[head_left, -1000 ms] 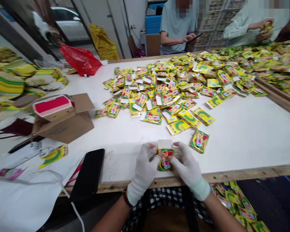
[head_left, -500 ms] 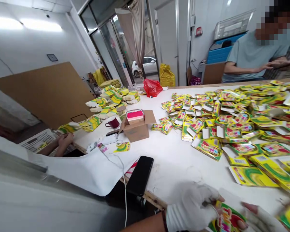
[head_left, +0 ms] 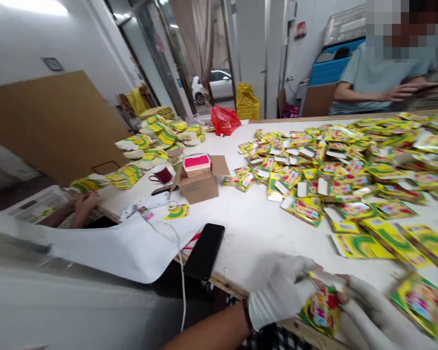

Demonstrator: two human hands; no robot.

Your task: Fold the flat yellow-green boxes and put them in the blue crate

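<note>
My left hand, in a white glove with bare fingertips, grips the left side of a small yellow-green printed carton. At the carton's upper right, the fingers of my right hand, gloved the same way, pinch its top edge, where a pale flap shows. The carton is tilted above the table's near edge, and its lower end is blurred. Close to my right hand lies another printed carton. Beyond my hands, many similar cartons are heaped on the white table, some with white end flaps sticking out.
A black phone lies at the table edge, beside a white cable. Farther off are an open cardboard box, a maroon mug, stacks of flat printed card and a red bag. Another person sits across the table.
The view has shifted, so the table's things appear farther left and higher. My right hand has come to the carton's top edge, and the carton is now turned more upright.
</note>
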